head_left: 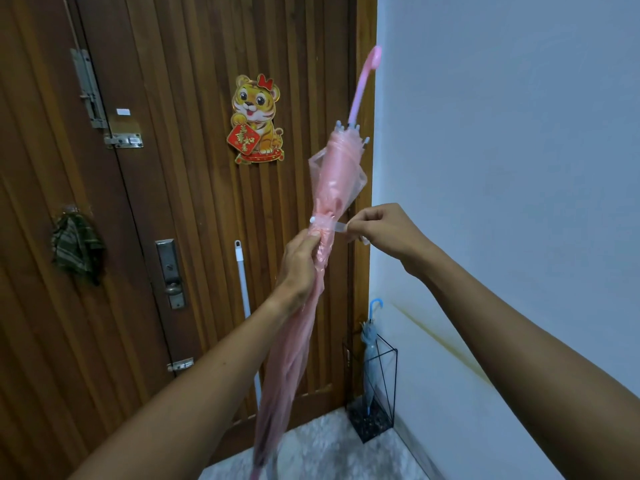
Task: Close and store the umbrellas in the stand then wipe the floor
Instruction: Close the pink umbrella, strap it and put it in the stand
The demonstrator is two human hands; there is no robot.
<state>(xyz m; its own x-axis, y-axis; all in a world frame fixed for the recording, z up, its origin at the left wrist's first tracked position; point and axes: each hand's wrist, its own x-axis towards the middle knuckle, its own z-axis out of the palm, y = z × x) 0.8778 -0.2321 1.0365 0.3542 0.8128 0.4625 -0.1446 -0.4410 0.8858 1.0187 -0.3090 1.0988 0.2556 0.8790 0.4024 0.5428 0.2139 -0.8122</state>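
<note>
One umbrella of the two we can see is not yet put away: the pink umbrella [341, 161] is folded and its canopy is rolled around the shaft. It stands before us with the curved handle up and the tip down near the floor [329, 452]. We judge the closing step nearly finished, with only the strap [337, 226] left to fasten. Our left hand [299, 268] is closed around the gathered canopy just below the strap, holding the roll tight. Our right hand [384, 230] pinches the strap's free end between thumb and fingertips, drawn out to the right of the roll. Farther off, in the corner, the blue umbrella [370, 355] already sits closed in the wire stand [374, 422], handle up. Wiping the floor is not yet done, as far as we can tell. A white pole [243, 289], perhaps a mop, leans against the wooden door [173, 168] behind.
</note>
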